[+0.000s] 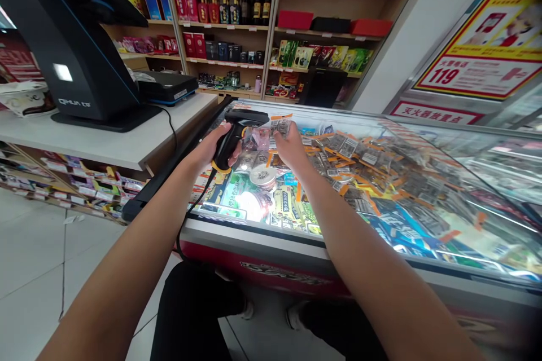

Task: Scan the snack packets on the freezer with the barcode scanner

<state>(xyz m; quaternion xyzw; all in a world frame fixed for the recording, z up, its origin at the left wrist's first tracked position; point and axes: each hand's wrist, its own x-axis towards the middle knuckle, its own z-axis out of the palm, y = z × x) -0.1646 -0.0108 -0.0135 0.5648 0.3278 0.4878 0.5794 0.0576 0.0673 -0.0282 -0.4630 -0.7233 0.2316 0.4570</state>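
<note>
My left hand (pixel 215 144) is wrapped round the handle of a black and yellow barcode scanner (pixel 234 136), whose head points right over the freezer's glass top. A cable runs down from its grip. Between the thumb and fingers of my right hand (pixel 290 144) is a small snack packet (pixel 280 123) with an orange edge and a printed label, held just in front of the scanner head. Many similar orange-edged packets (pixel 364 152) lie in a loose heap on the glass to the right of my right hand.
Beneath the glass of the chest freezer (pixel 254 235) are packaged frozen goods. A counter (pixel 139 144) at the left carries a checkout terminal (pixel 93 56) and a flat black device (pixel 167 87). Shelves (pixel 228 26) of bottles and boxes stand behind. A fire notice (pixel 478 51) hangs at the right.
</note>
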